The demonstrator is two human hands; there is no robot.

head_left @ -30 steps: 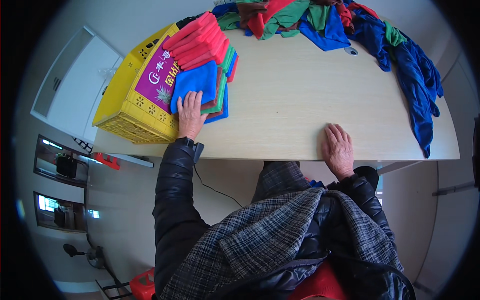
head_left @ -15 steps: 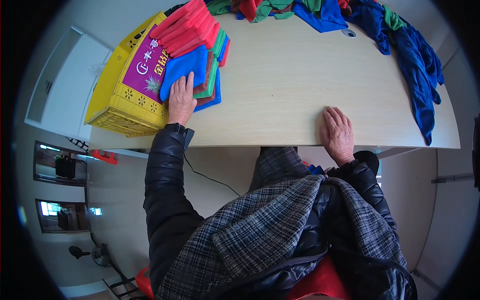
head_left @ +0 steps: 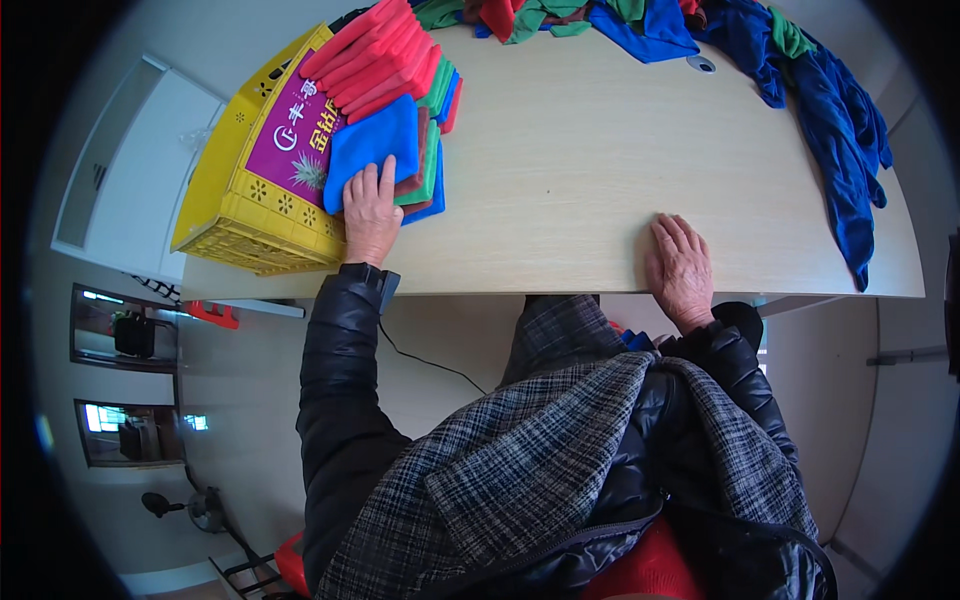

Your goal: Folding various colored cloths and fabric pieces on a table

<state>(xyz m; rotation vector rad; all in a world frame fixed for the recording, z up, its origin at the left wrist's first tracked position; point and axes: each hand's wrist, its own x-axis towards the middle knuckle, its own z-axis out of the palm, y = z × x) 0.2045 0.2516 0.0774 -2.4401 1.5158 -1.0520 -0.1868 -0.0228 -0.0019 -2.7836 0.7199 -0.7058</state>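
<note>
"Fingers [head_left: 372,183] of the left hand [head_left: 370,222]: how are they?"

"Unclenched and extended, resting on the folded blue cloth [head_left: 372,140]."

"How does it look?"

"Smooth, bright, neatly squared, topping a pile [head_left: 432,168] with brown and green folds showing, toward the table's [head_left: 560,240] front left corner, just beside the yellow crate [head_left: 225,205]. Red cloths [head_left: 375,60] are stacked behind."

"Right hand [head_left: 683,268]?"

"Palm down at the front edge, its fingers released."

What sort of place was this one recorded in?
Probably a workroom or small office: a pale wood-grain desk with a round cable grommet, stacked folded cloths and a yellow plastic crate suggest it.
</note>
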